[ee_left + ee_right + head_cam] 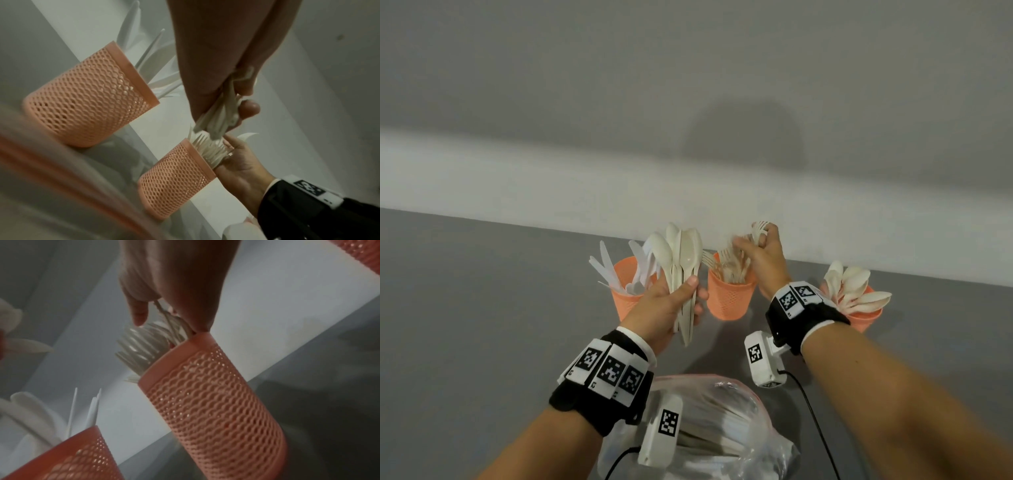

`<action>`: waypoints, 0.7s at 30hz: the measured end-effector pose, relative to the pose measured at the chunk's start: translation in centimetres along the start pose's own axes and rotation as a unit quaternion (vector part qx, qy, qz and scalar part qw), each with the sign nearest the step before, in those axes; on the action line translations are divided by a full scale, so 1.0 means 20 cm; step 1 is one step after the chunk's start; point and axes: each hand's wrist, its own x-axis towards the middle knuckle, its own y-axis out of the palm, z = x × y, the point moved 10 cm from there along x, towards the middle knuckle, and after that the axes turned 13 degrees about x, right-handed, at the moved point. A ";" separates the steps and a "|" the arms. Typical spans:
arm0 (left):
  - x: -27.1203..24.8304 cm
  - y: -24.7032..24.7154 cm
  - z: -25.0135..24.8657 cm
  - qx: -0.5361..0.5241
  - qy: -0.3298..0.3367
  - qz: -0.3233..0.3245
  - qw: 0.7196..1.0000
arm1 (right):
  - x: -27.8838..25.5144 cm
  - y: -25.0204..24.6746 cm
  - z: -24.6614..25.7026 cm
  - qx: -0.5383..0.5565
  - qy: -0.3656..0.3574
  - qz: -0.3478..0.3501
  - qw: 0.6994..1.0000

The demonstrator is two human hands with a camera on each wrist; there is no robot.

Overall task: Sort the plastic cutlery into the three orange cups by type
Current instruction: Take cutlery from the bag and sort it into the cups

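Three orange mesh cups stand in a row by the wall. The left cup (625,291) (88,100) holds white knives, the middle cup (729,299) (216,402) holds forks (141,350), and the right cup (868,317) holds spoons. My left hand (688,291) grips a bundle of cream spoons (681,257) by the handles, bowls up, between the left and middle cups. My right hand (756,245) (164,305) hovers over the middle cup and pinches a fork (759,228), tines up, its handle pointing down into the cup.
A clear plastic bag (722,428) with more cutlery lies on the grey table (482,308) close to me, under my wrists. The white wall runs right behind the cups. A black cable trails from each wrist camera.
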 end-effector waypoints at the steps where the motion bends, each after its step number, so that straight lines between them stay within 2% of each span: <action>1: 0.01 0.01 0.00 -0.001 0.000 0.003 1.000 | 0.00 0.00 0.01 -0.023 -0.015 0.001 1.000; 3: 0.02 0.02 -0.01 0.007 0.009 0.005 1.000 | 0.01 0.01 0.02 -0.100 -0.032 -0.001 0.994; 5: 0.02 0.04 -0.02 0.028 0.027 0.003 0.999 | 0.02 0.02 0.00 -0.175 -0.016 0.009 0.984; 9: 0.00 0.07 -0.06 0.068 0.068 0.008 0.995 | 0.04 0.07 -0.01 -0.338 -0.008 0.051 0.940; 11: -0.02 0.08 -0.09 0.077 0.084 0.011 0.993 | 0.05 0.06 -0.01 -0.332 0.015 0.053 0.942; 15: -0.04 0.07 -0.13 0.091 0.085 -0.014 0.992 | 0.04 0.00 0.08 -0.250 -0.015 0.029 0.968; 17: -0.06 0.08 -0.13 0.105 0.085 -0.021 0.991 | 0.05 -0.03 0.03 -0.293 0.021 0.042 0.955; 19: -0.08 0.09 -0.15 0.121 0.091 -0.020 0.988 | 0.03 -0.07 -0.07 -0.363 0.111 0.065 0.923; 21: -0.09 0.11 -0.16 0.129 0.099 -0.018 0.987 | -0.01 -0.10 -0.09 -0.380 0.128 0.062 0.914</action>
